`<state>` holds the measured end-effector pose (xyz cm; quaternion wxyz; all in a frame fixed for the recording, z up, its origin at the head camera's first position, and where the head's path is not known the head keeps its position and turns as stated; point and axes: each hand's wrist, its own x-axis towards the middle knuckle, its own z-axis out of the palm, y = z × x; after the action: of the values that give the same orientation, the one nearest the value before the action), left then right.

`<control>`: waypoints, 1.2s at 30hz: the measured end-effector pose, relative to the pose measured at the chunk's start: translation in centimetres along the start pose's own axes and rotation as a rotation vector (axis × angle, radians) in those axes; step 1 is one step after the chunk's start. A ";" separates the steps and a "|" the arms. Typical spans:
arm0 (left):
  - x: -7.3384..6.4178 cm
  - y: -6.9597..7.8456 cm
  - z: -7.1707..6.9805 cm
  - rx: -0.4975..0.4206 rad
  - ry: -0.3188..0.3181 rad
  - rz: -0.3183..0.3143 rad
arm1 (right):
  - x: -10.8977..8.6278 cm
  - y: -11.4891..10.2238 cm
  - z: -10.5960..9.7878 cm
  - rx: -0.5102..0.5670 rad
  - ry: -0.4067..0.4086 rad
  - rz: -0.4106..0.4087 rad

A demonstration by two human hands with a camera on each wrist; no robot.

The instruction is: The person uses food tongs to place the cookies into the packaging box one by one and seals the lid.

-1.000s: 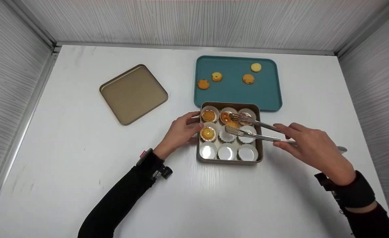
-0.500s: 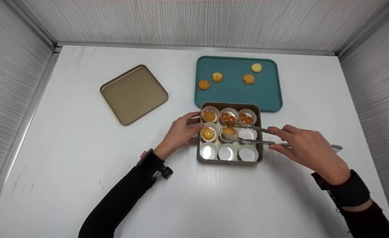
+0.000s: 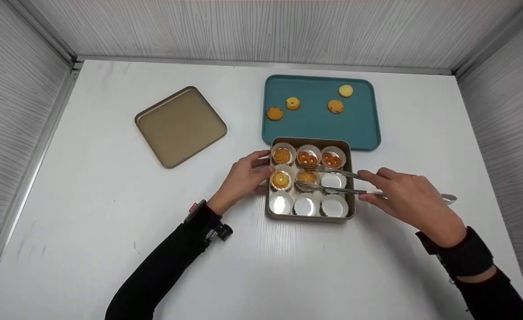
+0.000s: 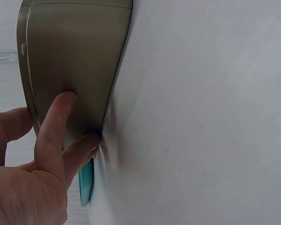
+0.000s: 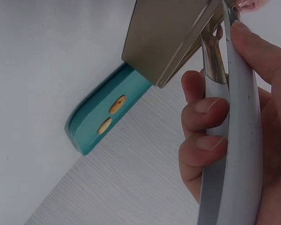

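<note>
My left hand (image 3: 245, 175) holds the left side of a square bronze baking tin (image 3: 310, 218), fingertips against its outer wall (image 4: 75, 51), thumb at the rim. Paper cups stand in the tin in rows. My right hand (image 3: 405, 198) grips metal serving tongs (image 3: 339, 191) by their pale handles (image 5: 243, 126). The tongs' spread tips lie either side of a round golden cookie (image 3: 306, 177) in the middle cup. A swirled cookie (image 3: 281, 156) and a yellow-centred cookie (image 3: 281, 179) sit in left cups. Ring-shaped, pretzel-like orange biscuits (image 3: 307, 158) fill the other back cups.
Behind the tin lies a teal tray (image 3: 314, 126) bearing several cookies, among them a pale one (image 3: 345, 91). A flat bronze tray or lid (image 3: 181, 126) lies at the left. Pale wood-grain panels (image 3: 261, 31) wall the white table (image 3: 243, 271) at the back and sides.
The tongs have come down leftward and toward me with the golden cookie, now in the middle cup. Their tips have then spread slightly. The left hand stays at the tin.
</note>
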<state>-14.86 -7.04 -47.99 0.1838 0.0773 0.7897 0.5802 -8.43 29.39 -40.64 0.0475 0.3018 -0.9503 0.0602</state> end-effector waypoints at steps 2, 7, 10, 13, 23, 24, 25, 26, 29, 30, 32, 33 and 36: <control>0.0 0.0 0.0 0.007 0.003 0.003 | 0.1 -0.1 0.0 0.001 0.001 0.002; 0.0 0.0 0.0 0.005 0.008 0.003 | 0.2 -0.1 0.1 -0.003 0.010 0.003; 0.0 0.0 -0.1 -0.004 0.009 0.000 | 0.3 -0.1 0.1 0.003 0.003 0.005; -0.1 0.0 -0.1 -0.012 0.010 -0.004 | 0.2 0.1 0.0 0.023 -0.007 0.018; -0.3 -0.2 -0.1 -0.008 0.015 -0.003 | 1.2 2.2 0.7 0.172 0.179 0.111; -0.3 -0.2 -0.1 -0.010 0.015 -0.005 | 1.5 2.4 0.8 0.185 0.194 0.136; -0.3 -0.2 -0.1 -0.012 0.014 -0.008 | 1.8 2.6 0.9 0.196 0.203 0.165; -0.3 -0.2 0.0 -0.022 0.010 -0.012 | 2.1 2.8 1.1 0.205 0.206 0.200; -0.2 -0.1 0.1 -0.052 -0.002 -0.027 | 3.2 3.4 1.4 0.204 0.207 0.281; -0.2 -0.1 0.2 -0.067 -0.008 -0.032 | 3.5 3.6 1.5 0.199 0.207 0.301; -0.2 0.0 0.2 -0.085 -0.013 -0.041 | 4.2 4.0 1.7 0.195 0.206 0.324; -0.2 0.0 0.2 -0.086 -0.012 -0.042 | 4.6 4.2 1.7 0.194 0.207 0.327; -0.1 0.0 0.2 -0.076 -0.007 -0.037 | 6.0 4.7 2.0 0.194 0.191 0.325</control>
<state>-14.66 -6.89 -47.97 0.1998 0.0578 0.7678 0.6060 -16.16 29.54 -42.23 0.0976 0.1406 -0.9674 0.1864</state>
